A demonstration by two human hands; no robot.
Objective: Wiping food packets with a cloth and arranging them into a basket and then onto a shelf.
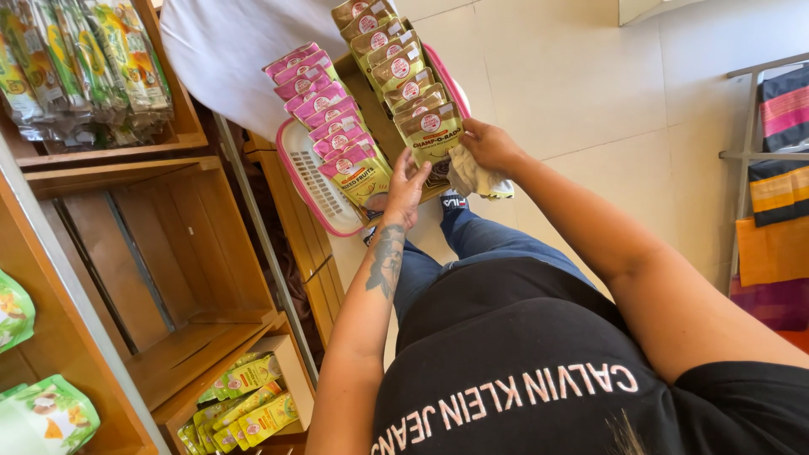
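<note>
A black shirt filled the near view. Beyond it, the left hand (pixel 406 187) lay spread against the front pink-topped pouch (pixel 361 175) in the pink basket (pixel 305 181), while the right hand (pixel 489 145) pinched a white cloth (pixel 474 179) beside the front olive-green pouch (pixel 431 133). Wiping well probably meant steadying the row and working one face at a time.
</note>
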